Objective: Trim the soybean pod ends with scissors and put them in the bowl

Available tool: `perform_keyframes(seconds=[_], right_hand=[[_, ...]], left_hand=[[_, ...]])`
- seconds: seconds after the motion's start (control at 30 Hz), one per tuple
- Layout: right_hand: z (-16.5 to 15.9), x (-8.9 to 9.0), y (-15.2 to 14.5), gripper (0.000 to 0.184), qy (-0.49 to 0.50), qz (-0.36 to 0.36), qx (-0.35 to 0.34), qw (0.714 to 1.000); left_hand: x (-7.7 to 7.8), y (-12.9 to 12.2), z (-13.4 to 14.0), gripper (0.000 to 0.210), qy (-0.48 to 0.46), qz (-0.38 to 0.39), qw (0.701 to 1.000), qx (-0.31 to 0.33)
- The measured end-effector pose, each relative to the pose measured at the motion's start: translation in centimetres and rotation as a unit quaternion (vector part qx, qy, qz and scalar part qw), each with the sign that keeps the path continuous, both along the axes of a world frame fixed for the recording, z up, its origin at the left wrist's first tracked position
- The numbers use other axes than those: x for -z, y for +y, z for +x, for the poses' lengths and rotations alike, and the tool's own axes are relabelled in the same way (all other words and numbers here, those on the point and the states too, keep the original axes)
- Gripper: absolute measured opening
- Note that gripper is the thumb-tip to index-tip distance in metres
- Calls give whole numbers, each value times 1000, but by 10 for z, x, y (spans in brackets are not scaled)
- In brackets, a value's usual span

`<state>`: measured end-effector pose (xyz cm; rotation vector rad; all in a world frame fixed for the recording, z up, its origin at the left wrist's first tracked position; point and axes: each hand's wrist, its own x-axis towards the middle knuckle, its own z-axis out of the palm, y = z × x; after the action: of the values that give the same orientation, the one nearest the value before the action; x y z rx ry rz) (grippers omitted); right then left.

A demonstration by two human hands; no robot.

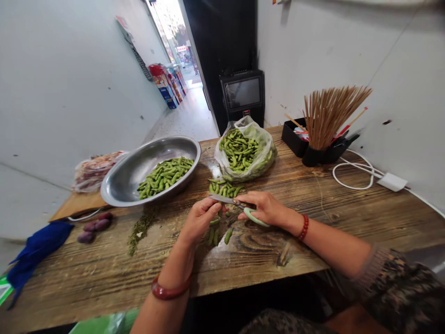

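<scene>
My right hand (264, 208) is wrapped round the pale green handle of a pair of scissors (255, 217), whose blades point left. My left hand (200, 218) is closed at the blade tips, thumb and fingers pinched on a green edamame pod (214, 221), which they partly hide. Beneath the hands, a few loose pods (228, 235) lie on the wooden table (264, 253). Just beyond the scissors is a small heap of pods (225, 189). Behind it stands an open plastic bag (267, 150) full of pods. To the left, a steel basin (120, 183) holds more pods.
Dark trimmings (141, 229) lie left of my left hand. Farther left are purplish-red roundish items (93, 226), a blue cloth (43, 243) and a bagged bundle (97, 171). At right stand a black holder (294, 139) with thin brown sticks (330, 116) and a white cable adapter (392, 182).
</scene>
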<state>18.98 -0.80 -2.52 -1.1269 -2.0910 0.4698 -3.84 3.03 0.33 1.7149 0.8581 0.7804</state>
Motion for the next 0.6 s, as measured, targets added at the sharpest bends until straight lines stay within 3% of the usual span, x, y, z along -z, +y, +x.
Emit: perform_keyframes(seconds=[0.17, 0.23, 0.33, 0.43, 0.53, 0.6], right_hand=[[4, 6, 6, 46, 65, -7, 62, 996], [6, 7, 7, 46, 56, -4, 62, 997], [7, 5, 5, 46, 33, -7, 56, 998], [5, 4, 3, 45, 19, -9, 53, 998], [4, 4, 3, 45, 14, -6, 54, 998], [4, 4, 3, 45, 12, -4, 56, 998]], left_hand=[[5, 6, -2, 19, -99, -103, 987, -74], [8, 11, -4, 15, -68, -94, 987, -108], [14, 16, -5, 11, 53, 25, 989, -138], [20, 17, -6, 12, 166, 152, 968, -115], [22, 15, -6, 11, 274, 201, 938, -69], [21, 15, -5, 8, 295, 213, 930, -59]])
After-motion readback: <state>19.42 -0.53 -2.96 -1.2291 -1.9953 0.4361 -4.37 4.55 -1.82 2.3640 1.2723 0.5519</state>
